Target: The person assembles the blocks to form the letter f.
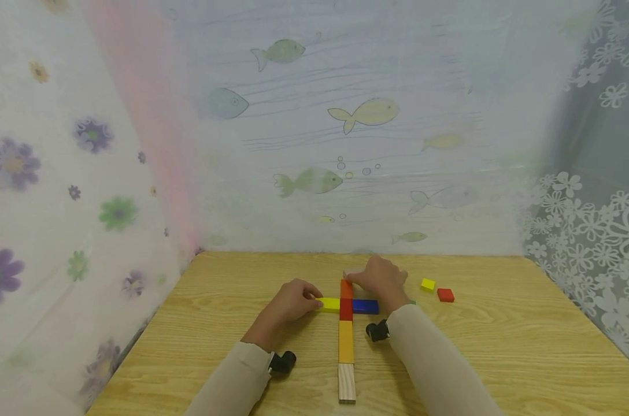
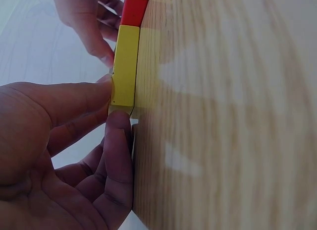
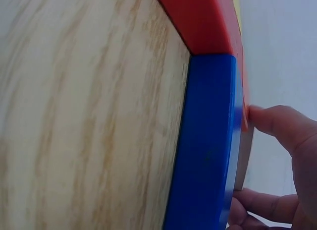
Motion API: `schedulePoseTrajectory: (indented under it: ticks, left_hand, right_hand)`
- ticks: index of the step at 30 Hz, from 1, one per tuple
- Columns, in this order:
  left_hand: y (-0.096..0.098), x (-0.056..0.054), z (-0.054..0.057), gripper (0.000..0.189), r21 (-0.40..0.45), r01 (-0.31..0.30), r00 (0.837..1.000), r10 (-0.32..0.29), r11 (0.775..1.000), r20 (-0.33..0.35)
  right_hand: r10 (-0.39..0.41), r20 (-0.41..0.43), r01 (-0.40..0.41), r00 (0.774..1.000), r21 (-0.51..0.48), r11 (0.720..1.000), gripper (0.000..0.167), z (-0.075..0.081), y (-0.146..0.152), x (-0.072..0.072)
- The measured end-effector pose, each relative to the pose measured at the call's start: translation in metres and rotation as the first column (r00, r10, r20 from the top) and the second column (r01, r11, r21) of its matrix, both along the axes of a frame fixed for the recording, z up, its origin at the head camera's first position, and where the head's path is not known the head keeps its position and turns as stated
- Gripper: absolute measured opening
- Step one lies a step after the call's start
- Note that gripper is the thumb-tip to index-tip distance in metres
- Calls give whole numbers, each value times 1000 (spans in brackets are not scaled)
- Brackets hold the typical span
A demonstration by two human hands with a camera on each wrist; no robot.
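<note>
Blocks form a cross on the table. Its upright runs from an orange-red block (image 1: 347,290) through a red block (image 1: 346,310) and an amber block (image 1: 346,342) to a plain wooden block (image 1: 347,381) nearest me. A yellow block (image 1: 330,304) makes the left arm, a blue block (image 1: 366,307) the right. My left hand (image 1: 292,300) pinches the yellow block's outer end with thumb and finger (image 2: 119,123). At the cross's far end, my right hand (image 1: 379,280) holds a pale brownish block (image 3: 245,158) between thumb and fingers, mostly hidden in the head view.
A small yellow block (image 1: 427,285) and a small red block (image 1: 446,295) lie right of the right hand on the wooden table (image 1: 502,346). Patterned curtains (image 1: 304,144) hang behind and at both sides. Each wrist carries a black camera (image 1: 283,363).
</note>
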State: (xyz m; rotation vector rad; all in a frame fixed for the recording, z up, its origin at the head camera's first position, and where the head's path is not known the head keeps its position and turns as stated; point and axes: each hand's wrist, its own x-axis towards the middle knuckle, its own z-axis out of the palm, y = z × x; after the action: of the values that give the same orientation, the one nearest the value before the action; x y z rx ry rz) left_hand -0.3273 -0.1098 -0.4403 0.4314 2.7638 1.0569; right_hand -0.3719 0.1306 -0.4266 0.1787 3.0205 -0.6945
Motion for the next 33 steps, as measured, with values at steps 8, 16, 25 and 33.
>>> schedulePoseTrajectory:
  ticks: [8, 16, 25, 33]
  left_hand:
    - [1, 1, 1, 20, -1, -12, 1000, 12, 1000, 8]
    - [0, 0, 0, 20, 0, -6, 1000, 6, 1000, 5]
    - [1, 1, 0, 19, 3, -6, 1000, 6, 1000, 0]
    - [2, 1, 0, 19, 7, -12, 1000, 11, 1000, 7]
  right_hand:
    - [12, -15, -12, 1000, -1, 1000, 58, 2, 0, 3]
    - [15, -13, -15, 1000, 6, 1000, 58, 2, 1, 3]
    - [9, -11, -9, 1000, -2, 1000, 59, 1, 1, 3]
    - [7, 5, -7, 1000, -8, 1000, 59, 1, 1, 1]
